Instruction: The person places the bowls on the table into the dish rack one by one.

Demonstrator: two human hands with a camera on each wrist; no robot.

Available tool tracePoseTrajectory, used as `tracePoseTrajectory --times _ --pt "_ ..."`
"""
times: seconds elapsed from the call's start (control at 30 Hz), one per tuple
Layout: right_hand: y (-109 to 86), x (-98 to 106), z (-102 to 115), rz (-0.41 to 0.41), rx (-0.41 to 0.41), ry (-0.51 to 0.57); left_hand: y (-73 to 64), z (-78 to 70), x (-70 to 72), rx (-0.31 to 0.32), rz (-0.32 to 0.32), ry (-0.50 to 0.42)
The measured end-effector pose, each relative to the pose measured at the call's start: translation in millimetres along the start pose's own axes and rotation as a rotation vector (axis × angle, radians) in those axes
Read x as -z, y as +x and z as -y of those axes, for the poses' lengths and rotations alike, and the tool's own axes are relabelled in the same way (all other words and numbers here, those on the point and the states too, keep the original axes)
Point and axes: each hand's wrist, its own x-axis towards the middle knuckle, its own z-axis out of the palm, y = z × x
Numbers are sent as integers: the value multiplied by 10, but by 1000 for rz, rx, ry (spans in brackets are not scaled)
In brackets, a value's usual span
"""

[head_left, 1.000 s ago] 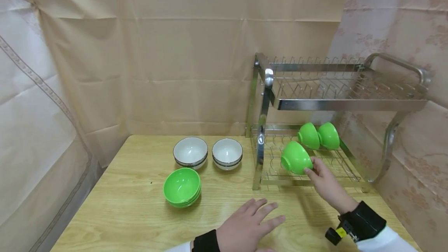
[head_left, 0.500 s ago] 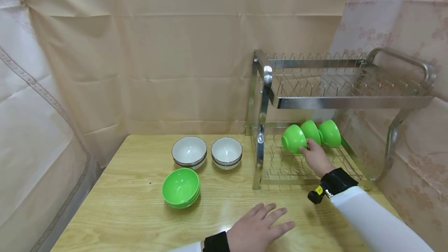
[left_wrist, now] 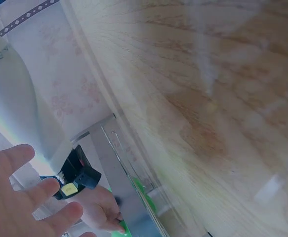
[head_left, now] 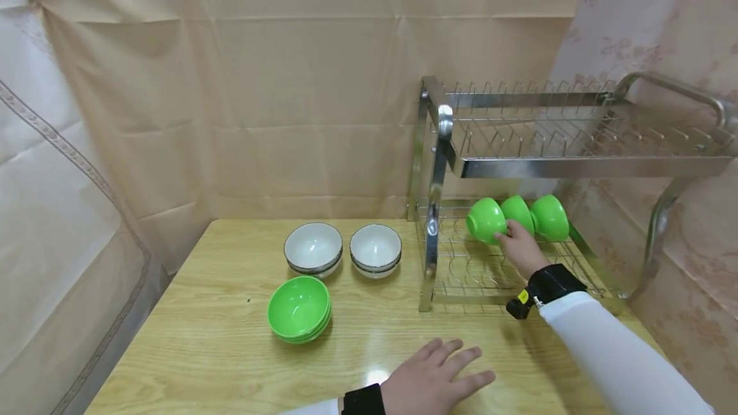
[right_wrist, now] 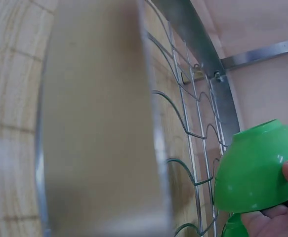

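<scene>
My right hand (head_left: pixel 521 250) pinches the rim of a green bowl (head_left: pixel 485 220) at the back of the dish rack's lower shelf. This bowl is tipped on its side, base toward the left. Just right of it, two more green bowls (head_left: pixel 549 217) stand on edge in the rack. In the right wrist view, thumb and fingers hold the green bowl (right_wrist: pixel 260 168) close to the wire loops (right_wrist: pixel 183 123). My left hand (head_left: pixel 429 380) is spread with straight fingers over the front of the table, holding nothing. Its fingers also show in the left wrist view.
A stack of green bowls (head_left: pixel 298 310) sits on the wooden table (head_left: pixel 190 338). Behind it stand two stacks of white bowls, one left (head_left: pixel 313 248) and one right (head_left: pixel 375 250). The metal rack's upper shelf (head_left: pixel 594 167) overhangs the lower wires. Cloth hangs behind.
My right hand has carried the green bowl from the front of the lower shelf to the back, beside the two others. My left hand has drifted slightly right, fingers still spread.
</scene>
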Motion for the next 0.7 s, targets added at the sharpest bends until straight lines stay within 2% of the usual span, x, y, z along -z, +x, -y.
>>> tracePoseTrajectory --times 0.1,0.3,0.7 --pt "26 1 -13 -6 1 11 37 -15 -1 -1 30 -2" --pt "80 -17 -47 -22 -25 11 58 -34 -28 -4 50 10" --pt "159 -13 -139 -23 -64 18 14 -29 -101 9 -26 71"
